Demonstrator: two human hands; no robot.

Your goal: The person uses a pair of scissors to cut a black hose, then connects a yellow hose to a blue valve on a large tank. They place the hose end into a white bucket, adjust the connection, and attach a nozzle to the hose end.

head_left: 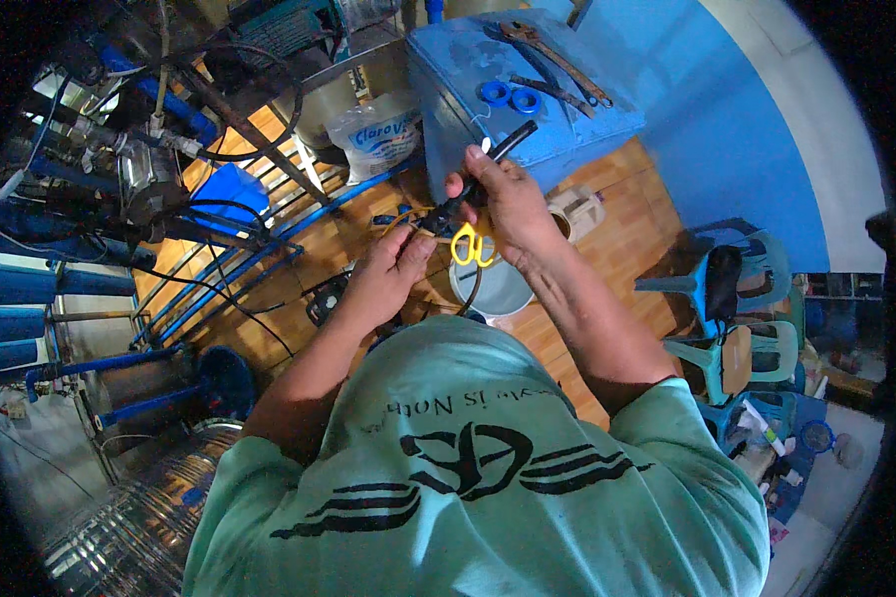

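Observation:
In my right hand [513,204] is a black rod-like piece [513,142], perhaps a hose or cable; its free end points up and to the right. The fingers are wrapped round it, thumb on top. My left hand [393,267] is closed in a pinch close by, at the lower left end of the dark piece; what the fingertips hold is hidden. Yellow scissor handles [472,246] show between the two hands, just below my right hand. Whether a finger bears them I cannot tell. Below them, a pale bucket [498,294] stands on the floor.
Ahead, a blue box [448,70] bears a rusty wrench [558,62] and two blue rings [510,97]. A white sack [373,137] sits left of it, a beige jug [582,211] below. Chairs [742,279] stand right; pipes and cables [219,189] crowd the left.

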